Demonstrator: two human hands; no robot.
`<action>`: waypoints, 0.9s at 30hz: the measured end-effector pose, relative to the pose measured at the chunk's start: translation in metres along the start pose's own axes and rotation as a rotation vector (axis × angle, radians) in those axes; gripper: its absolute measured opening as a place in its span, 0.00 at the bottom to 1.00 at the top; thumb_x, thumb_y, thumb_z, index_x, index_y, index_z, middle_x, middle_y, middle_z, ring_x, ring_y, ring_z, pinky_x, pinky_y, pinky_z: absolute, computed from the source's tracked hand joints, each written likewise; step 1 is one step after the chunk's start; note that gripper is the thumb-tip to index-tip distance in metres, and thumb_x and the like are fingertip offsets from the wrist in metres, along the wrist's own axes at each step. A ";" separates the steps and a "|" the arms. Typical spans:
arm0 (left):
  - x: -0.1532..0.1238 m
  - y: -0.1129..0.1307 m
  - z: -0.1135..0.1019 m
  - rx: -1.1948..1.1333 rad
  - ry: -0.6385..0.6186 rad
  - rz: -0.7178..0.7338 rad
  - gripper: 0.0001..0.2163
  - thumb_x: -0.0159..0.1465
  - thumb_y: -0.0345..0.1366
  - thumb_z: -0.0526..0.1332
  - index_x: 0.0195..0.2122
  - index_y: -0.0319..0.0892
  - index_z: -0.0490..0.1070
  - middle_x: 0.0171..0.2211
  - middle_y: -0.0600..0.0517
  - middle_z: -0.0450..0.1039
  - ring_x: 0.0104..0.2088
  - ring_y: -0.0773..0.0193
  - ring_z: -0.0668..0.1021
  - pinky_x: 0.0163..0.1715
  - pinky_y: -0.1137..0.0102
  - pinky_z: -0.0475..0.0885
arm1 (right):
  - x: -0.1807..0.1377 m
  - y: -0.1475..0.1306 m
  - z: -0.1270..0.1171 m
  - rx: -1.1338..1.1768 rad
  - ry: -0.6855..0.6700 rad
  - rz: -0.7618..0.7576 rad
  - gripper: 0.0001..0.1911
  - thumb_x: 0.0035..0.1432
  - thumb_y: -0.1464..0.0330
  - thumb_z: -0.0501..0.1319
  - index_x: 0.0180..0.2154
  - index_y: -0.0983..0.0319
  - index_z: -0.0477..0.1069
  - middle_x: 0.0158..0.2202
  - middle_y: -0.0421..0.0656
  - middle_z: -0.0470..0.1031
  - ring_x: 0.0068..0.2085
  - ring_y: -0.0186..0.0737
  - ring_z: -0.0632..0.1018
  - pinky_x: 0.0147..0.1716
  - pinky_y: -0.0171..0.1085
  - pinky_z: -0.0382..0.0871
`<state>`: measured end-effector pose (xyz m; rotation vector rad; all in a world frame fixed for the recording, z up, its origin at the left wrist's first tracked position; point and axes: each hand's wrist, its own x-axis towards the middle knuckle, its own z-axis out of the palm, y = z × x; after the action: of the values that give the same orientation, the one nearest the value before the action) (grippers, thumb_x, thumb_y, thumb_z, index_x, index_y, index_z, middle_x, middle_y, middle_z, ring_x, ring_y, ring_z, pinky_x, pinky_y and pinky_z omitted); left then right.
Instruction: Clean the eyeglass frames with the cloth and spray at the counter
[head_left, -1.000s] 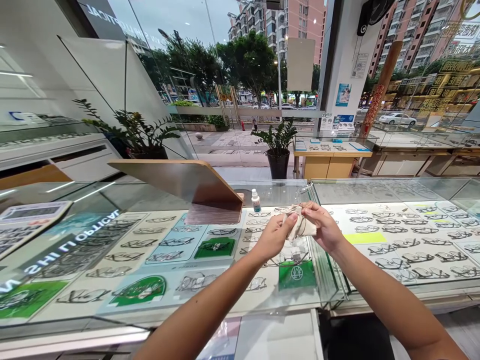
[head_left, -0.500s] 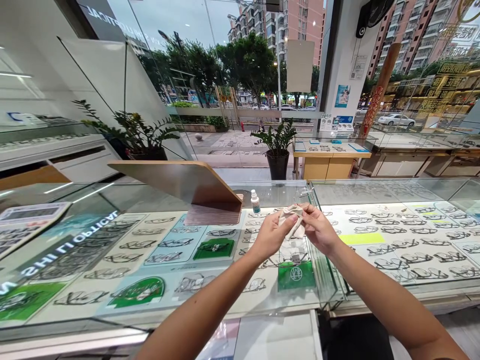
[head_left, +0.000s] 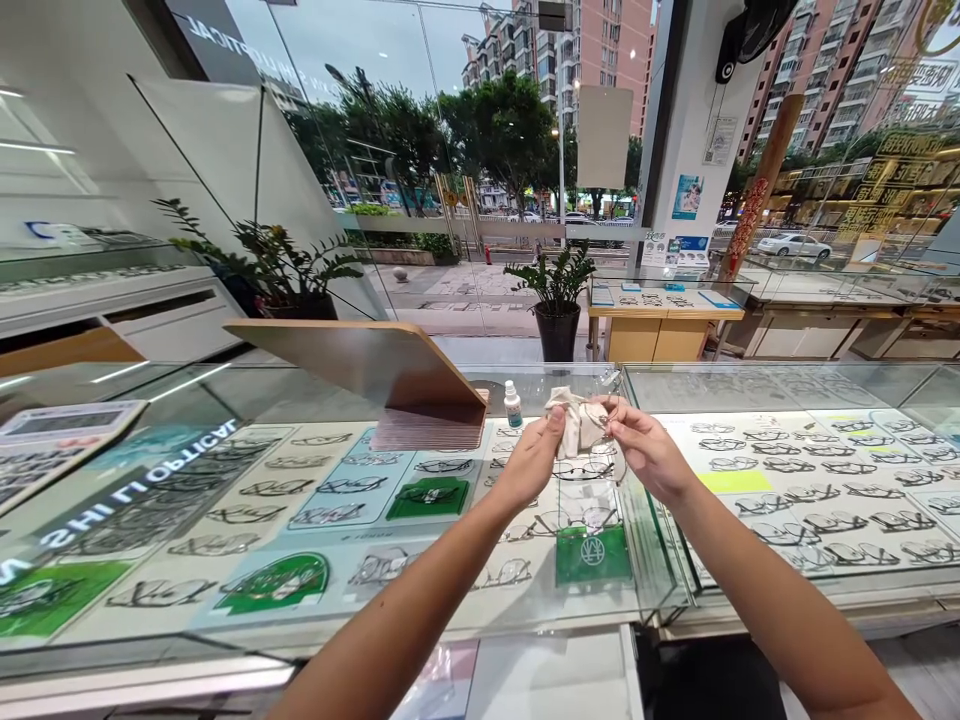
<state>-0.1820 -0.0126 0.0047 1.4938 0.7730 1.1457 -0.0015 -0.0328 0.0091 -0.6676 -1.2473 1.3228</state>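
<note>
Above the glass counter (head_left: 495, 600), my left hand (head_left: 532, 460) is closed round a crumpled off-white cloth (head_left: 571, 428), its thumb pressing on the near side. My right hand (head_left: 646, 448) pinches a thin-framed pair of glasses (head_left: 602, 416) at its right side. Part of the glasses lies against the cloth, so their full shape is hidden. A small white bottle (head_left: 512, 408) with a blue-green label stands upright on the counter, left of and beyond my left hand. Several more glasses (head_left: 589, 466) show below my hands.
A brown slanted board (head_left: 360, 365) stands on the counter at left. Rows of glasses (head_left: 832, 515) fill the right case, beyond a glass edge (head_left: 667, 540). A green card (head_left: 592, 555) lies under the glass. Potted plants (head_left: 556, 325) stand beyond.
My hands have moved slightly apart. The cloth is now more spread and raised at the left, and the glasses' rim shows beside my right fingers. The camera view has shifted slightly.
</note>
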 end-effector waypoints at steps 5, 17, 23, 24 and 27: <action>0.003 -0.001 -0.007 -0.060 0.057 -0.015 0.32 0.59 0.71 0.59 0.25 0.41 0.71 0.23 0.53 0.67 0.28 0.63 0.69 0.31 0.69 0.65 | 0.000 0.004 0.002 -0.074 -0.072 0.050 0.15 0.51 0.55 0.75 0.27 0.57 0.76 0.48 0.43 0.69 0.56 0.45 0.69 0.56 0.41 0.62; 0.010 -0.006 -0.019 -0.176 0.157 -0.004 0.25 0.52 0.58 0.74 0.33 0.37 0.80 0.28 0.52 0.75 0.32 0.65 0.73 0.35 0.71 0.66 | 0.002 0.005 -0.001 -0.141 -0.085 0.094 0.17 0.53 0.54 0.73 0.27 0.59 0.74 0.31 0.37 0.68 0.38 0.38 0.68 0.44 0.39 0.60; 0.012 -0.004 -0.020 -0.186 0.101 -0.017 0.25 0.49 0.57 0.76 0.32 0.37 0.82 0.28 0.51 0.77 0.32 0.64 0.74 0.36 0.70 0.68 | 0.003 0.007 -0.002 -0.121 -0.067 0.099 0.17 0.50 0.53 0.75 0.27 0.58 0.75 0.32 0.38 0.73 0.38 0.39 0.71 0.45 0.40 0.62; 0.011 -0.003 -0.019 -0.178 0.074 -0.025 0.25 0.49 0.57 0.76 0.32 0.37 0.82 0.28 0.51 0.78 0.32 0.65 0.74 0.35 0.70 0.68 | 0.003 0.008 -0.002 -0.107 -0.066 0.099 0.17 0.50 0.53 0.75 0.28 0.58 0.76 0.32 0.38 0.74 0.38 0.39 0.71 0.46 0.40 0.63; 0.010 0.000 -0.018 -0.151 0.006 -0.045 0.25 0.48 0.54 0.77 0.35 0.37 0.83 0.29 0.50 0.78 0.29 0.66 0.74 0.31 0.71 0.67 | 0.003 0.010 -0.002 -0.077 -0.081 0.100 0.16 0.50 0.53 0.75 0.29 0.58 0.78 0.33 0.40 0.77 0.39 0.40 0.73 0.48 0.41 0.65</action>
<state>-0.1957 0.0023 0.0073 1.3418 0.7045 1.1491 -0.0036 -0.0277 -0.0002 -0.7451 -1.3506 1.4009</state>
